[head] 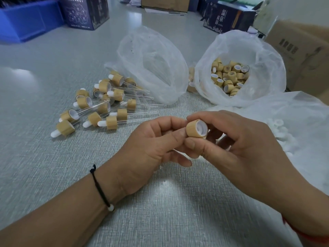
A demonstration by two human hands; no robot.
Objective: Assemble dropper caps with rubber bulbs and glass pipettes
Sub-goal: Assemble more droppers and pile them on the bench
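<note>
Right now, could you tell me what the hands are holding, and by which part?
One bamboo-coloured cap, pinched by its outer side wall between right hand and left hand fingertips.

Grey textured tabletop point(44, 157) fills the view, with soft glare patches at 9 and 6 o'clock. Blue plastic bin point(26, 20) at 10 o'clock, a dark printed box point(85, 13) just beside it. Second dark box point(229, 18) with pale characters at 1 o'clock — brown cartons point(300, 56) at 2.
</note>
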